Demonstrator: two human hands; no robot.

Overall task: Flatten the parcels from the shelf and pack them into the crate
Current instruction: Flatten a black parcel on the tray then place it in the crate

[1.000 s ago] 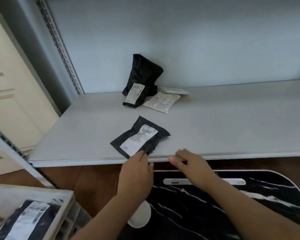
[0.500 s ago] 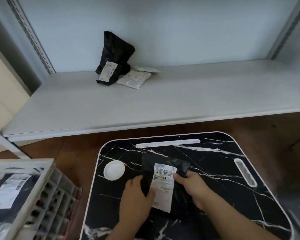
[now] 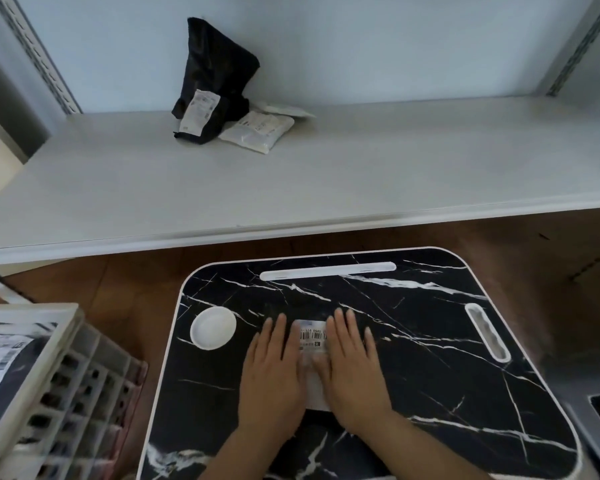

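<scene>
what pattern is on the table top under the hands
Black marble with white veins, on the table top; the head view shows it.

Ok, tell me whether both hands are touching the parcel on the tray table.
Touching. The head view shows the left hand and right hand pressed flat on the parcel.

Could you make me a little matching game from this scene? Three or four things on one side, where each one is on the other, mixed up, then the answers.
Things:
1. black parcel with the barcode label
2. tall black parcel
3. white parcel
4. crate

Places:
A. leaning against the wall at the back of the shelf
B. lower left, beside the marble-patterned table
C. flat on the table under the left hand and right hand
D. lying on the shelf, right of the tall black one

Pairs: 1-C, 2-A, 3-D, 4-B
</scene>
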